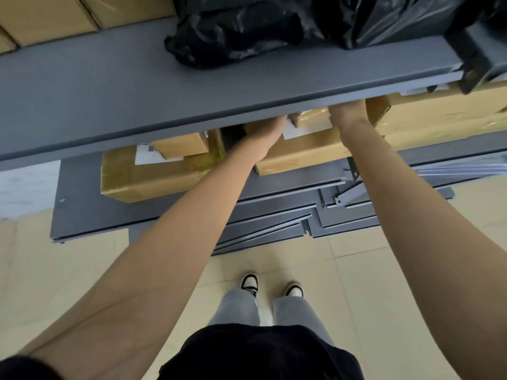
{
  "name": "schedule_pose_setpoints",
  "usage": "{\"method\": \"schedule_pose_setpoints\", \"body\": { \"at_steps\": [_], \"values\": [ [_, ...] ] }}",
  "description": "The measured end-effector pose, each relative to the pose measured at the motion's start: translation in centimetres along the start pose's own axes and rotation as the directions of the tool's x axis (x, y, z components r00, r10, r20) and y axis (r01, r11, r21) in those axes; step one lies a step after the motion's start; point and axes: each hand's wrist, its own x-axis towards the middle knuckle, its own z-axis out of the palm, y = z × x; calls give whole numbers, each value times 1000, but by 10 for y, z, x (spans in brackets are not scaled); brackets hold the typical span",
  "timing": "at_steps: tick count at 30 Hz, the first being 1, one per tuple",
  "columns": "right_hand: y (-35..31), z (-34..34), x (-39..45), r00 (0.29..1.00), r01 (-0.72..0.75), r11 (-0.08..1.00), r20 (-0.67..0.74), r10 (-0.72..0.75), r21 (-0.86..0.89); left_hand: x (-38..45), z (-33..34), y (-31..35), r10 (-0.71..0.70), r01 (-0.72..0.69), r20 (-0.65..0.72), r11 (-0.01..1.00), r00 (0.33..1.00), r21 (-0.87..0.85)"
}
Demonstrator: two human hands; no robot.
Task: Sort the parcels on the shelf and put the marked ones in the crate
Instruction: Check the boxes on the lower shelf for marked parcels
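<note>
Down at our feet, tiled floor (356, 270) and two sneakers (249, 282); no crate in sight from this angle.

Both bare arms stretch forward into the lower shelf (90, 212), under the lip of the upper shelf board (137, 100). Left hand (264, 128) and right hand (347, 113) sit on either side of a small parcel (311, 117), which rests on a larger flat box (301, 154). Our guess: we are bracketing it to draw it out and read its label. Fingers of both hands run under the board, so we cannot tell whether they are spread, curled or gripping.

Left of the hands, another small parcel (179, 144) lies on a big box (142, 174) with a white barcode label (149, 153). Right, a wide taped box (444, 116) sits just beside the right wrist.

Farther up, black plastic bags (247, 31) and more cartons (46, 17) sit on the top board. That board's edge is the main obstruction: it hides the fingers and labels, and leaves little headroom for lifting.

Loose grey shelf panels (274, 226) lie stacked on the floor beneath.
</note>
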Motion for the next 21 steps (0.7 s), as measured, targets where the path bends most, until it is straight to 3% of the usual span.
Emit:
{"method": "schedule_pose_setpoints", "body": {
  "at_steps": [3,6,8,11,16,21],
  "values": [
    [6,-11,-5,1000,6,993,18,-9,117,8,8,-2,-98,107,80,988,992,-111],
    [14,-17,-22,998,34,984,42,-42,173,-2,8,0,-107,97,-32,968,994,-231],
    [19,-21,-35,996,47,971,67,-64,233,-21,9,0,-98,87,-22,949,995,-302],
    [32,-25,-53,993,12,940,110,-53,342,-52,9,-13,-86,85,14,937,996,-339],
    [58,-26,-88,983,-23,925,176,-48,379,-88,14,-42,-162,115,-104,928,981,-355],
    [78,-28,-104,977,-86,889,211,-12,451,-117,24,-52,-138,79,-135,924,981,-374]
  ]
}}
